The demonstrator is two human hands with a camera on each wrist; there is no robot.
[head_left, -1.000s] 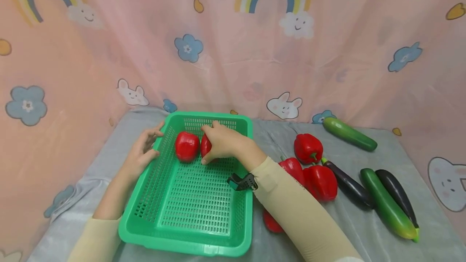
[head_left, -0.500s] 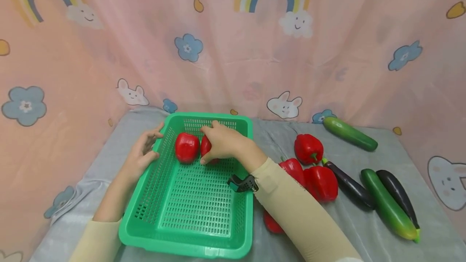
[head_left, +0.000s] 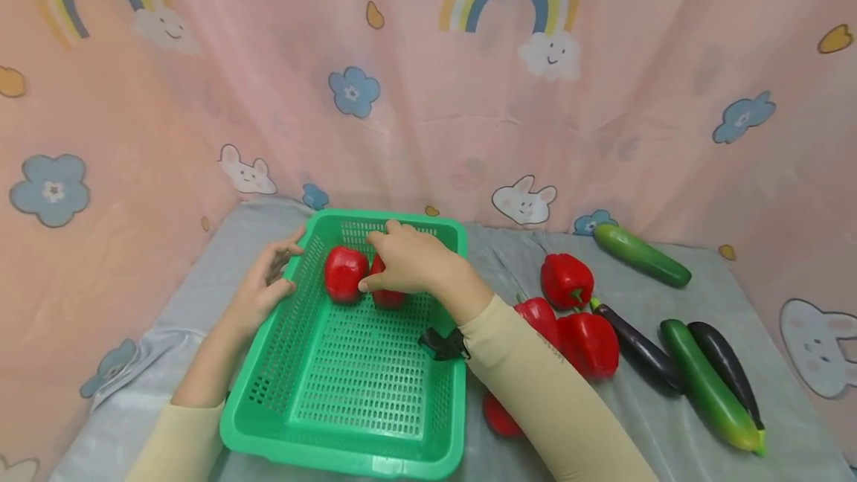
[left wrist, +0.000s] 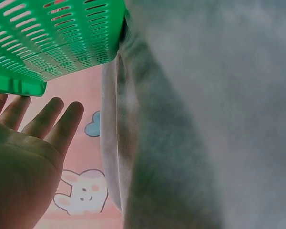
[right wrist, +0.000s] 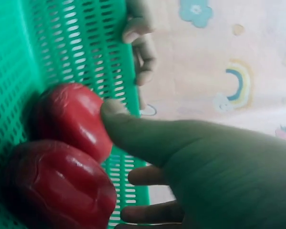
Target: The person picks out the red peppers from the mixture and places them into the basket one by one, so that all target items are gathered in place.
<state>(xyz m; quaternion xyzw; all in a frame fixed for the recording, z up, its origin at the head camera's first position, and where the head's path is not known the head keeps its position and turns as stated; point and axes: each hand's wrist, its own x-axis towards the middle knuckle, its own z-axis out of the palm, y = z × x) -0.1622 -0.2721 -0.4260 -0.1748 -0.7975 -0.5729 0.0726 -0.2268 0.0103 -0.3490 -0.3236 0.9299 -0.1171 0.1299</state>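
Note:
A green plastic basket [head_left: 335, 456] stands on the grey cloth with two red bell peppers side by side near its far end. My right hand [head_left: 422, 262] is over the right-hand pepper [head_left: 387, 297] and partly hides it. In the right wrist view that pepper [right wrist: 62, 186] lies free of the spread fingers, and the thumb reaches over the left-hand pepper [right wrist: 74, 119], perhaps touching it. My left hand [head_left: 257, 285] is at the basket's left rim; the left wrist view has its fingers [left wrist: 64, 126] straight, their tips by the rim.
Right of the basket lie several red bell peppers [head_left: 589, 344], one partly behind the right sleeve. Farther right are two dark eggplants [head_left: 639, 348] and two green zucchini [head_left: 710, 385], one of them near the back. A pink patterned curtain [head_left: 428, 95] hangs behind.
The right hand's thumb has come off the right-hand pepper and moved left, and more of that pepper shows. The left hand has stayed at the rim. The head view has shifted slightly.

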